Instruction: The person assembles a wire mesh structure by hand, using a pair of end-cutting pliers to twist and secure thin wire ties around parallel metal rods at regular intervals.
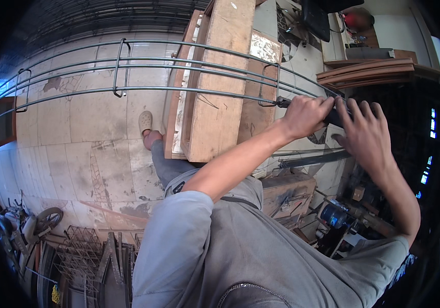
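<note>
A long cage of thin dark steel bars with rectangular stirrups lies across a wooden trestle in front of me. My left hand is closed round a dark hand tool at the cage's right part. The tool's tip points left, beside the nearest stirrup; my fist hides most of it, so its kind does not show. Just right of that fist is my right hand, its fingers spread and bent over a dark piece. Whether the right fingers touch that piece is unclear.
My shoe stands on the tiled floor, left of the trestle. A worn wooden box and a blue bottle are at lower right. Wire frames and a wheel fill the lower left. Wooden strips lie at upper right.
</note>
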A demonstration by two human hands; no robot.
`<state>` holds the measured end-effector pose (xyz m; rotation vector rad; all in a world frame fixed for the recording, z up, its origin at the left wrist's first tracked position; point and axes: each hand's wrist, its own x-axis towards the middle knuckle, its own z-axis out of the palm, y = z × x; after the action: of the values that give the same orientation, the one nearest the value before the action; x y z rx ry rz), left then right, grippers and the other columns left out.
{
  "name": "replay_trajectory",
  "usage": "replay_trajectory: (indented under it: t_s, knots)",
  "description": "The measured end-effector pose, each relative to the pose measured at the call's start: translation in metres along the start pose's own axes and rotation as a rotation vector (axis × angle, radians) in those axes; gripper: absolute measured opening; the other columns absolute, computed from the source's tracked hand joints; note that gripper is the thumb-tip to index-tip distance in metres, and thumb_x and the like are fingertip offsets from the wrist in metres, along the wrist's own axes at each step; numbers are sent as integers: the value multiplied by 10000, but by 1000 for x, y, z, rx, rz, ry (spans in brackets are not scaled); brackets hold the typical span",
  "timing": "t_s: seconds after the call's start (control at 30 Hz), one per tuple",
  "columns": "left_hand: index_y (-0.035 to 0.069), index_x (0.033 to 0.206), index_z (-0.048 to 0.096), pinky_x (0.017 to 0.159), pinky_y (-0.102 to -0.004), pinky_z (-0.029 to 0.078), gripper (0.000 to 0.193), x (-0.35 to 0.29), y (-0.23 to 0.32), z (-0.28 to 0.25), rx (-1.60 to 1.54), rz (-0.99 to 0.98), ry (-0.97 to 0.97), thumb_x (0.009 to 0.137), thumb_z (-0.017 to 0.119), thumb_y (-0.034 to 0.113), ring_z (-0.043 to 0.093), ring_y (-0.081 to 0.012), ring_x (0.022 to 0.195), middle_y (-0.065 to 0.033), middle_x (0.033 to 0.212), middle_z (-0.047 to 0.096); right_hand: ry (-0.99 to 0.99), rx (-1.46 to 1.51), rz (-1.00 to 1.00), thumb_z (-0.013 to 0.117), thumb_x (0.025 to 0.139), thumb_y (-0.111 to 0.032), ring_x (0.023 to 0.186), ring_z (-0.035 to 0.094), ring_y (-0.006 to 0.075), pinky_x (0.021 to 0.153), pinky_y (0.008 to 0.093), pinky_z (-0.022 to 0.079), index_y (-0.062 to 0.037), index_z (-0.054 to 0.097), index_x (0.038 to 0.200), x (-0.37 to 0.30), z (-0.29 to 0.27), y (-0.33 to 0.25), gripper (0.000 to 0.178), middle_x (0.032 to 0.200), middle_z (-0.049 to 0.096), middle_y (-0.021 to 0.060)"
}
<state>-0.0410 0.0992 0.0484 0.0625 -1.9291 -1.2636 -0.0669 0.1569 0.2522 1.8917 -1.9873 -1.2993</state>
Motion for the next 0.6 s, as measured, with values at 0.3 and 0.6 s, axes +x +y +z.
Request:
replay_trajectory:
  t_s: [0.3,0.6]
  knots:
    - [1,1152,552,731,-446,528,638,18,-8,-47,-304,-63,-505,671,836,308,665,-380,862,-190,865,684,49,-65,-27,621,790,-126,866,606,225,736,406,556,21,544,1300,-15,16,-17,536,1080,591,138]
    - [-35,1094,605,822,-461,511,382,-37,-37,-97,380,-195,-513,847,709,237,654,-373,949,-202,953,667,-323,881,206,720,701,-137,711,683,368,744,410,550,96,674,956,14,17,29,349,732,663,245]
